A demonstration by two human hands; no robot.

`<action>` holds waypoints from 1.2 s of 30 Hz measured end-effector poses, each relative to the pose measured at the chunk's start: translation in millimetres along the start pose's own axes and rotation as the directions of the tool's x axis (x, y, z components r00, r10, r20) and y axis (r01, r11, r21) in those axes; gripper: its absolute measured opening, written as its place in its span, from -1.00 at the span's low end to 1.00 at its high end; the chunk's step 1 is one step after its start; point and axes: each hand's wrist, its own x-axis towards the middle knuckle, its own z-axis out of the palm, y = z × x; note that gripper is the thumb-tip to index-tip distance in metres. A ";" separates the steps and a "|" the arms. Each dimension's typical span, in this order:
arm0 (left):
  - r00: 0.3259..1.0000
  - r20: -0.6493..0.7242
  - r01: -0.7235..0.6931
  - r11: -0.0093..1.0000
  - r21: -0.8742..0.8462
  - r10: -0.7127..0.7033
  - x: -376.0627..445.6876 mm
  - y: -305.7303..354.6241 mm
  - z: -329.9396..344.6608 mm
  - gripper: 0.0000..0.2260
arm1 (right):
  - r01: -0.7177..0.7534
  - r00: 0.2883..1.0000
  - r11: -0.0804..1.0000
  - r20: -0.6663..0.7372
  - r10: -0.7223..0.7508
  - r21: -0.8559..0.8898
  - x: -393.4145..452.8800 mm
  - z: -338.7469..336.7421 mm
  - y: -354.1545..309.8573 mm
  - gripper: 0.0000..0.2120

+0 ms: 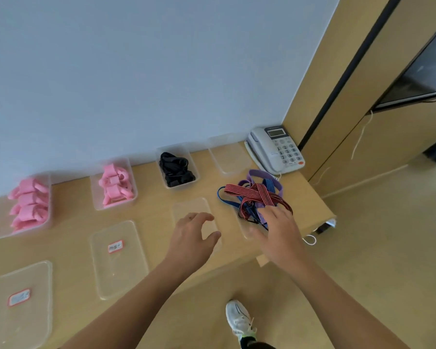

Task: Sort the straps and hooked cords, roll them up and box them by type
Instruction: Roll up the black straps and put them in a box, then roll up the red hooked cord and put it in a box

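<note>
My right hand [278, 229] reaches onto the near edge of the tangled pile of flat elastic cords [256, 197], fingers spread and resting on the red-and-black striped, blue and purple bands; whether that grip has actually closed on any of them I cannot tell. My left hand [193, 238] hovers just left of the pile with its grip released, fingers loosely bent and holding nothing, above a clear plastic lid [190, 210] that lies flat on the wooden desk [71, 222]. The pile is a loose knot with no single long axis, though the striped bands cross it slantwise. Beyond the pile, by the wall, stands an empty clear rectangular box [229, 157], and right of that box a grey push-button telephone [275, 149]. Left of the pile along the wall sit three more clear boxes: one with rolled black straps [176, 168], then two with rolled pink straps [115, 183] and [28, 202]. Two labelled clear lids [118, 258] [19, 303] lie flat on the desk further left of the pile, nearer me.
</note>
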 end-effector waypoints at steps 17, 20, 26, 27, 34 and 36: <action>0.945 -0.160 0.290 0.957 -0.002 -0.287 39.9 76.3 83.8 -0.68 | 0.101 0.977 0.993 0.182 -0.111 0.066 109.1 6.8 90.9 -0.67; 0.916 -0.208 0.344 0.938 -0.033 -0.343 40.6 80.3 91.5 -0.69 | 0.120 0.981 0.943 0.110 -0.161 0.310 114.1 0.1 90.8 -0.85; 0.868 -0.292 0.393 0.915 -0.094 -0.402 35.0 91.0 89.2 -0.67 | 0.043 0.957 0.805 0.207 -0.203 0.592 115.2 -26.8 76.0 -0.65; 0.862 -0.304 0.393 0.914 -0.105 -0.406 33.2 92.7 86.3 -0.65 | 0.039 0.950 0.787 0.221 -0.219 0.615 114.3 -30.6 73.0 -0.65; 0.892 -0.238 0.353 0.921 -0.163 -0.384 17.6 100.3 68.1 -0.48 | -0.021 0.923 0.714 0.287 -0.255 0.700 94.0 -51.7 48.4 -0.86; 0.907 -0.186 0.348 0.922 -0.170 -0.377 12.0 98.9 66.3 -0.48 | -0.054 0.913 0.692 0.316 -0.257 0.720 88.6 -52.8 43.6 -0.91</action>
